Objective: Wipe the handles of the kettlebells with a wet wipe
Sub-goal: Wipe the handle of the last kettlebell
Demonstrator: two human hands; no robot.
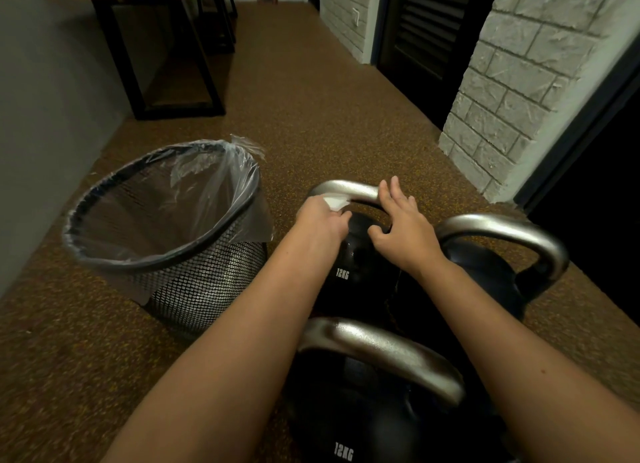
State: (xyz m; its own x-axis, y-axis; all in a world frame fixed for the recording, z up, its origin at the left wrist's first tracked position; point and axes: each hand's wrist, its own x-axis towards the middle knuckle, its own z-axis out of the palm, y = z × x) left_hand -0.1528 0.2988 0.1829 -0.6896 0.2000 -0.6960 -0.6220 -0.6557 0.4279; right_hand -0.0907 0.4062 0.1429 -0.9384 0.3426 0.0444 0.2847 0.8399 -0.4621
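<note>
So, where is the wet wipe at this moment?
In the head view, the wet wipe is in the left hand, pressed on the left end of the far kettlebell's handle, just right of the wastebasket.

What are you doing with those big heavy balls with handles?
A person is cleaning kettlebells on the floor. The left hand pinches a white wipe against the silver handle of the far kettlebell, while the right hand rests on the same handle to steady it. Two more kettlebells sit nearby, and a mesh bin with a plastic liner stands to the left.
</note>
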